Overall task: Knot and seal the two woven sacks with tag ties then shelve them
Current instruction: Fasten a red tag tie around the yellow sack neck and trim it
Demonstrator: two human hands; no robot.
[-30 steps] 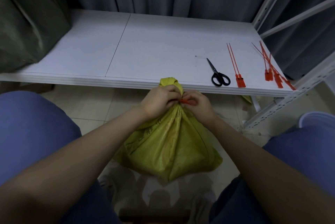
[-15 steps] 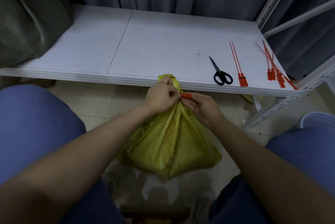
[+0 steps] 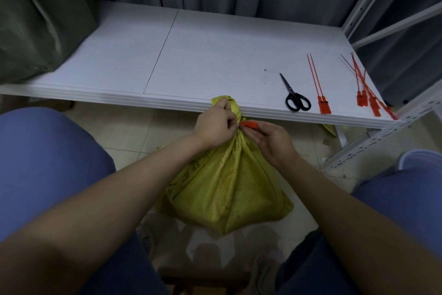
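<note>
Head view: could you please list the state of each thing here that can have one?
yellow sack: neck gathered and knotted, hanging between the knees, not shelved.
red tag tie: at the sack's neck; whether locked, cannot tell.
left hand: grip closed on the neck.
right hand: fingers pinching the tag.
scissors: closed, lying on the shelf.
spare tag ties: loose, unused.

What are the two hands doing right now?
Left hand: closed around the yellow sack neck.
Right hand: fingers pinch the orange tag tie.

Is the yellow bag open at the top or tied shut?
Tied shut. The yellow sack is bunched into a knot under the left hand, and the right hand holds an orange tag tie at its neck.
</note>
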